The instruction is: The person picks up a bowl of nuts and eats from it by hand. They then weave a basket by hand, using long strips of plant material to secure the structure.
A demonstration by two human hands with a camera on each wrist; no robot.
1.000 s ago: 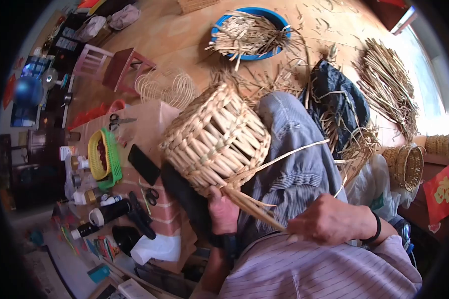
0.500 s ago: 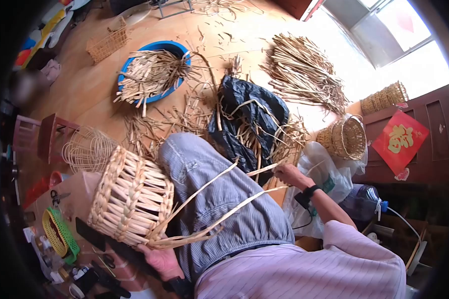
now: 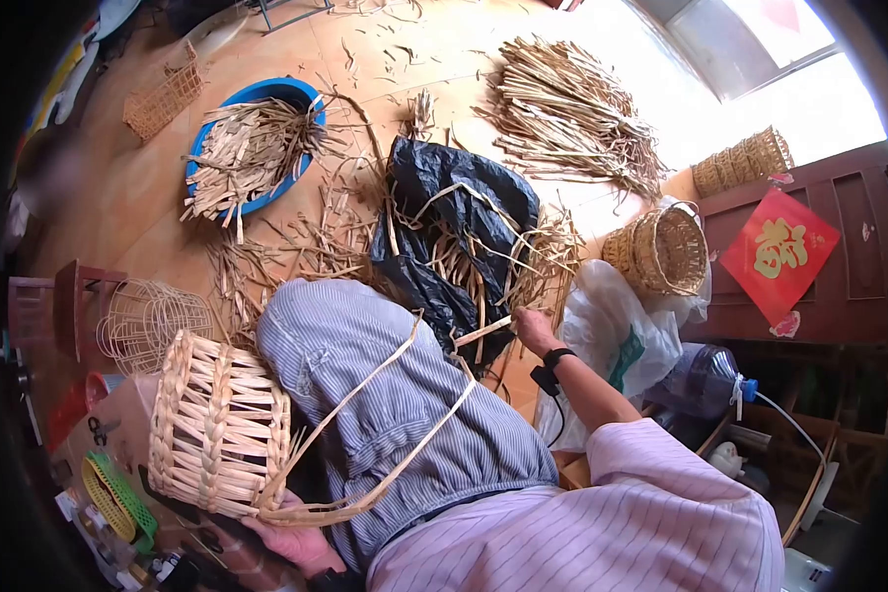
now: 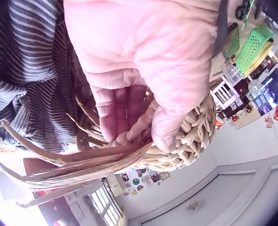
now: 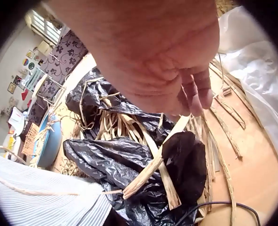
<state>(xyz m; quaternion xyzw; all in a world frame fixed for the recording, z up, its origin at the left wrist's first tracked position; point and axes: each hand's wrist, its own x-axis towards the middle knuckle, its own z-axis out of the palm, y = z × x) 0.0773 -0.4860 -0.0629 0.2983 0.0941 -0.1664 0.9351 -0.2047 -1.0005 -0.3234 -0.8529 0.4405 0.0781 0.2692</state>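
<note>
The woven basket [image 3: 219,424] lies tilted beside the person's knee, long strands [image 3: 335,513] trailing from its lower corner across the striped trousers. Gripping that corner is the left hand [image 3: 291,541]. In the left wrist view, the left hand [image 4: 143,61] has thumb and curled fingers around the basket rim [image 4: 190,136] and the strand bases [image 4: 82,162]. The right hand [image 3: 535,331] pinches a pale flat strip [image 3: 483,331] over the black bag [image 3: 454,217]. From the right wrist, the right hand [image 5: 162,66] shows curled fingers above the strip [image 5: 143,178]; its thumb is hidden.
A blue tub [image 3: 301,94] of dry strips and a large stalk bundle [image 3: 572,118] are on the floor. Round baskets [image 3: 661,252] and clear plastic bags [image 3: 602,316] stand at right. A wire coil [image 3: 153,321] and a green basket [image 3: 133,493] are at left.
The right hand has left the trailing strands near the basket, moved out to the black bag and now holds a separate strip. The head view has turned right; the left hand keeps its grip.
</note>
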